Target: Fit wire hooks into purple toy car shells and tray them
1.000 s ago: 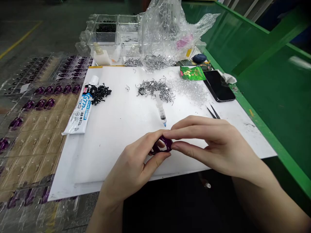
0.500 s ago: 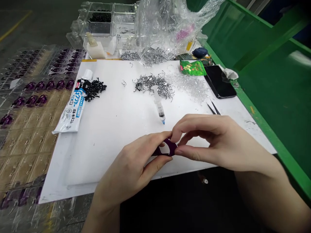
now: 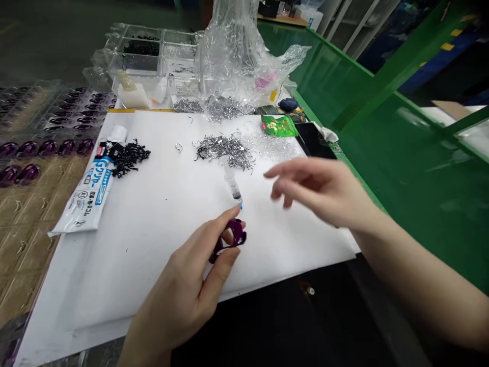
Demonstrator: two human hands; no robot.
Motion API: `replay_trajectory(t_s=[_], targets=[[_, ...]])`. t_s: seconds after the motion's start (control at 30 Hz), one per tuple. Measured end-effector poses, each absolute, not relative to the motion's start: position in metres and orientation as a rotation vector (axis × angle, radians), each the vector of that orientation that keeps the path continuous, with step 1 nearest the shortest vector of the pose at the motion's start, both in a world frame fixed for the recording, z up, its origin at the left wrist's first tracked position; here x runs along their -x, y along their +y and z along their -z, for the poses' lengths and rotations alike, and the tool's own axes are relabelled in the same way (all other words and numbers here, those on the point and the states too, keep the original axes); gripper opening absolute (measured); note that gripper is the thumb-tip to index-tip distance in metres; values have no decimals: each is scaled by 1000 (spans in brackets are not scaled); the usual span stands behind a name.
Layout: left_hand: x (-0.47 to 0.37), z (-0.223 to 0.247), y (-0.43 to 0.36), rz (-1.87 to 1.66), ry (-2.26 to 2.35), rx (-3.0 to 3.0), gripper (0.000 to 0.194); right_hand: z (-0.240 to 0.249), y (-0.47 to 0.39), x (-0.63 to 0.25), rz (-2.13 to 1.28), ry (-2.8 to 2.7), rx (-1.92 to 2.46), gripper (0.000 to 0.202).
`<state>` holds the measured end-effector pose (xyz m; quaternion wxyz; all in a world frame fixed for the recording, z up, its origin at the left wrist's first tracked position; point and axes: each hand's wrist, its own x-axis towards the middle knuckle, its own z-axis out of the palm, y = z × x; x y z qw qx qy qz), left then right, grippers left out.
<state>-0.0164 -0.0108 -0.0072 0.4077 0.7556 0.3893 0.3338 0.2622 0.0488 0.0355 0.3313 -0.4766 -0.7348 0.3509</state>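
Between the thumb and fingers of my left hand (image 3: 194,270) is a glossy purple plastic part (image 3: 237,233) with an oval opening. Its lower end is hidden by the hand. My right hand (image 3: 311,188) hovers over the right of the white board (image 3: 160,265), fingers apart and slightly blurred, with nothing seen in them. Just beyond the held part lies a syringe (image 3: 233,186) with a blue tip, close to my left index fingertip. Behind it is a heap of small silvery and black metal pieces (image 3: 225,150), with small clear pieces (image 3: 273,146) to the right.
At left lie a glue tube (image 3: 86,196), a pile of black pieces (image 3: 132,157) and clear trays (image 3: 23,214) with purple parts. A green packet (image 3: 278,126) and dark phone (image 3: 311,136) are at right. Clear boxes (image 3: 164,51) and plastic wrap (image 3: 233,56) stand behind; a green wall (image 3: 382,142) borders the right.
My right hand has let go of the purple part and opened, lifting away to the right. My left hand keeps the part, now turned and farther left in view. The view has shifted too.
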Motion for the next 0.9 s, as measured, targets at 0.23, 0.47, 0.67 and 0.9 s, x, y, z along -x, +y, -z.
replay_trajectory(t_s=[0.23,0.47,0.67,0.9], targets=[[10,1,-13,-1119,1062,-1440,33,-23,137,-287,-194,-2441,1463,19],[6,3,-11,-1116,1198,-1364,29,-19,149,-287,-283,-2329,1448,9],[10,3,-6,-1129,1138,-1339,25,-30,113,-286,-468,-2075,1428,13],[14,0,-3,-1018,921,-1115,18,-27,42,-264,-1064,-1709,1280,41]])
